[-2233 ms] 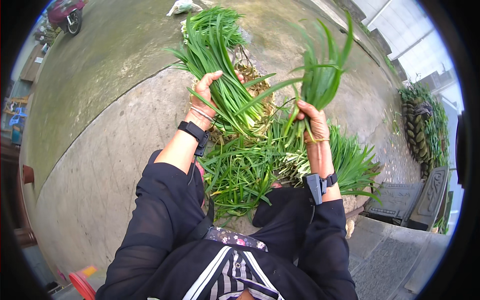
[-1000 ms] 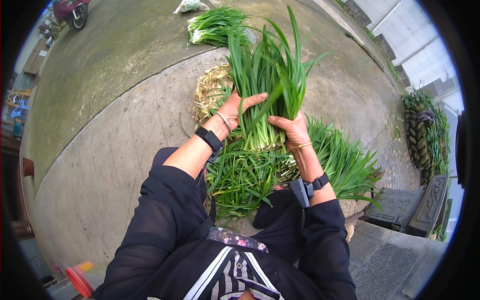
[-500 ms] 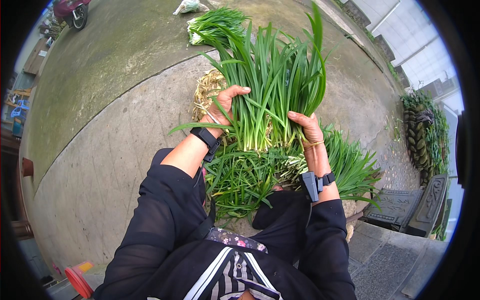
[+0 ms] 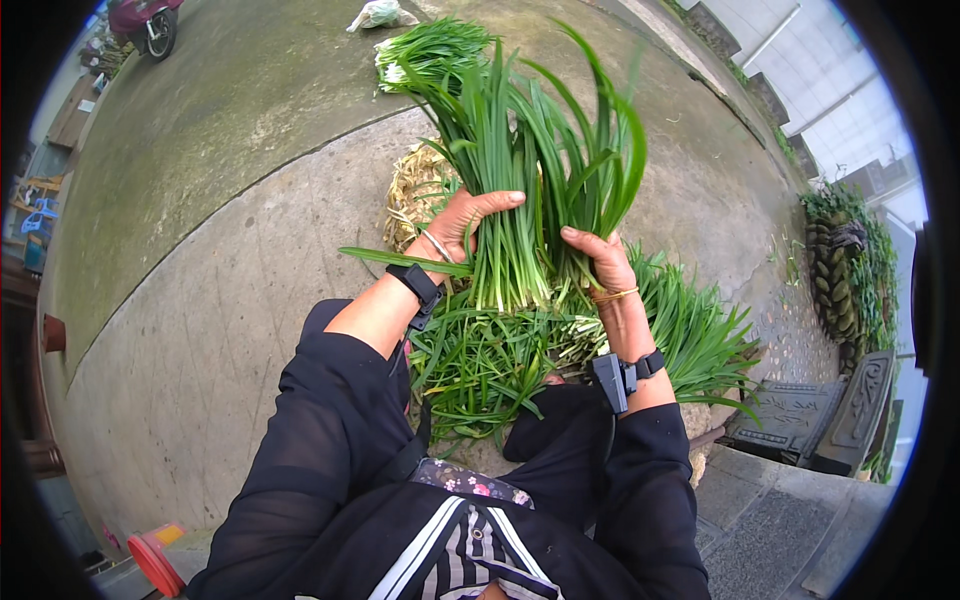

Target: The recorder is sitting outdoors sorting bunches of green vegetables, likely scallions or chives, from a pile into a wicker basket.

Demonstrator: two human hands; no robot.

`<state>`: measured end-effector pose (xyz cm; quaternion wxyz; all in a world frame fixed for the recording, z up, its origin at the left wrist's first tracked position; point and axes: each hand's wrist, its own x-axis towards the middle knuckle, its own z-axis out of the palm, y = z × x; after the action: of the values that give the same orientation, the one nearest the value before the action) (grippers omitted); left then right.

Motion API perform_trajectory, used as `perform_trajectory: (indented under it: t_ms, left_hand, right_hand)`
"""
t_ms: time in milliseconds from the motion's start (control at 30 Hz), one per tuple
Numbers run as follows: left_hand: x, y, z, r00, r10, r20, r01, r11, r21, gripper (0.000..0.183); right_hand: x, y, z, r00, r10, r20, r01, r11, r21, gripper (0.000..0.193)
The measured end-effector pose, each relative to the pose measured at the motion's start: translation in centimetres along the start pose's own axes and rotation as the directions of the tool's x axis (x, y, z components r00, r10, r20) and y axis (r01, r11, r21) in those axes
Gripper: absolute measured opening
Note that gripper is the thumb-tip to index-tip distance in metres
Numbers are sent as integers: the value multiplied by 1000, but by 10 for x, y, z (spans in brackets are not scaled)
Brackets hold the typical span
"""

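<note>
"What lies nearest?"

"A tangle of loose green leaves [image 4: 475,365] on the near part of the concrete floor [image 4: 250,270], with a fanned sheaf [image 4: 705,335] along its right edge."

"And the garlic chives [image 4: 497,260], if that's what they are?"

"Up in both hands, stem ends down over the tangle's far edge. The left hand [image 4: 462,222] has its thumb across the stems; the right hand [image 4: 605,258] pinches a looser clump alongside. Both sets of fingers look closed on greens, though most are hidden behind."

"What might go wrong?"

"Stems could slip into the tangle if that right thumb eases. One stray leaf [image 4: 385,257] crosses the left wrist and could snag."

"Farther off?"

"A straw-coloured basket [image 4: 405,205] just beyond the left hand, partly hidden, then a white-ended bundle [image 4: 435,55] toward the floor's far edge, near a pale plastic bag [image 4: 380,14]."
</note>
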<state>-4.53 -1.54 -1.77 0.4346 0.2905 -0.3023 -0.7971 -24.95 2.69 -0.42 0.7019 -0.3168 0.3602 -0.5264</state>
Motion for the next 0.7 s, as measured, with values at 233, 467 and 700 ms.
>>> perform_trajectory:
  t_ms: [233,467,700]
  left_hand:
    - [3,0,-12,999,-44,-26,37,973,-228,17]
    - [9,-8,-17,992,-116,42,123,956,-267,31]
    - [-4,3,3,988,-27,155,53,984,-173,34]
  right_hand:
    - [8,0,-16,995,26,96,-34,995,90,38]
    - [5,-5,2,997,25,72,-31,997,75,35]
    - [3,-3,5,1000,15,26,-14,1000,-26,39]
